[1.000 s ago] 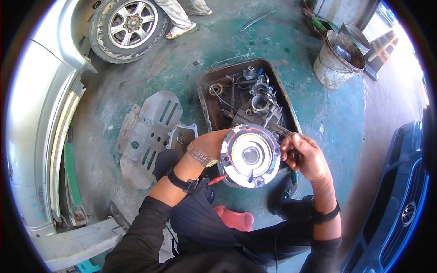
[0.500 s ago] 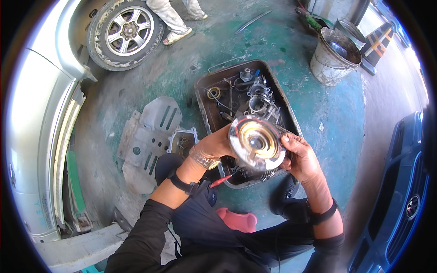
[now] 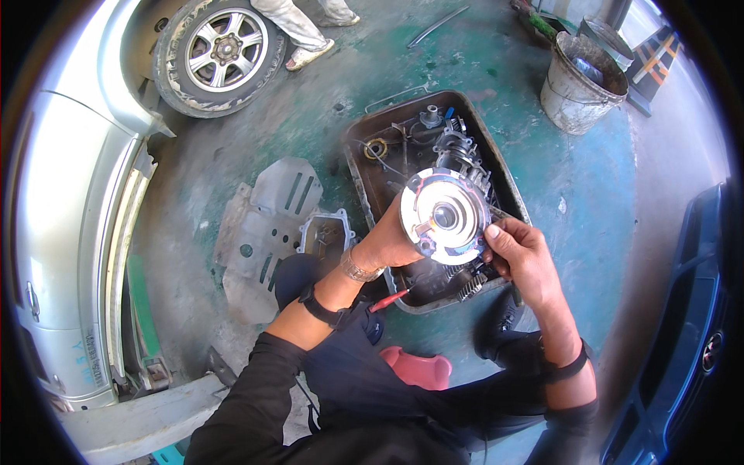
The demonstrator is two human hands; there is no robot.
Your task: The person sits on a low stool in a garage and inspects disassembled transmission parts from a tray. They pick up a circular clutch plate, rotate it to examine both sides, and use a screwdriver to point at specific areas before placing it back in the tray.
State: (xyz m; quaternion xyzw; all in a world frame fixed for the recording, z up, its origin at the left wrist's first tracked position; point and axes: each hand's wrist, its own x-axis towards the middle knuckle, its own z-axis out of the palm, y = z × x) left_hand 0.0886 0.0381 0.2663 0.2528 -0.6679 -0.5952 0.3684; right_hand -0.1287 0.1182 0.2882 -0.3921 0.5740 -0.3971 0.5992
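Observation:
A round, shiny metal part point(image 3: 466, 203) with concentric ridges and a hollow center is held up over a dark metal tray point(image 3: 355, 159). My left hand point(image 3: 389, 240) supports it from its left side, its fingers hidden behind the part. At the lower right rim, the thumb and bent fingers of my right hand point(image 3: 518, 246) pinch the edge. A thin dark strip shows by those fingers; I cannot make out what it is. Below the part, inside the tray, lie greasy gears point(image 3: 470, 287), a metal housing point(image 3: 457, 147) and a brass-colored ring point(image 3: 376, 149).
A perforated metal plate point(image 3: 267, 213) and an open metal cover point(image 3: 325, 230) lie left of the tray. A red-handled tool point(image 3: 389, 300) leans at its near edge. A pink stool point(image 3: 416, 368) is beneath me. A dirty bucket point(image 3: 577, 89) and a wheel point(image 3: 225, 50) stand farther off.
The round metal part has tilted, and its face now reflects brighter white. Both hands still hold it, slightly higher in view. The whole scene has shifted a little to the right.

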